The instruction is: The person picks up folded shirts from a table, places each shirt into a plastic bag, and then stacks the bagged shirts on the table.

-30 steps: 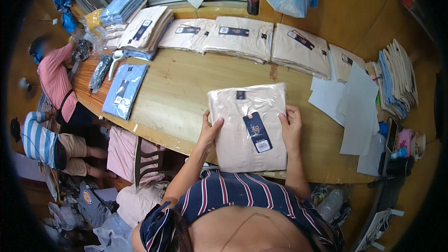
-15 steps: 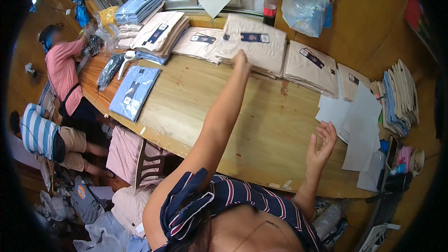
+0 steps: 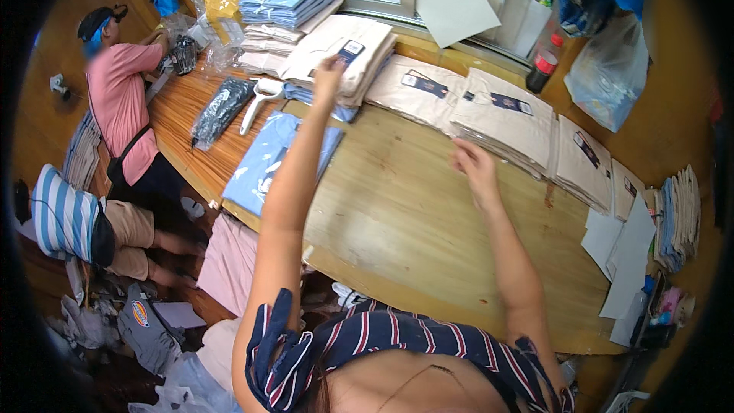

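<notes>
Up top, the left hand [image 3: 329,73] presses its fingertips, seemingly together, onto the beige shirt stack [image 3: 340,53]; the right hand [image 3: 474,168] hovers loosely spread mid-frame. Pushing near the stack's edge could slide it onto the blue shirts [image 3: 267,157].

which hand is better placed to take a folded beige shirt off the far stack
Left, probably. The left hand is stretched out with its fingers on the far stack of beige shirts. The right hand hovers over the bare table, nearer a different beige pile.
</notes>
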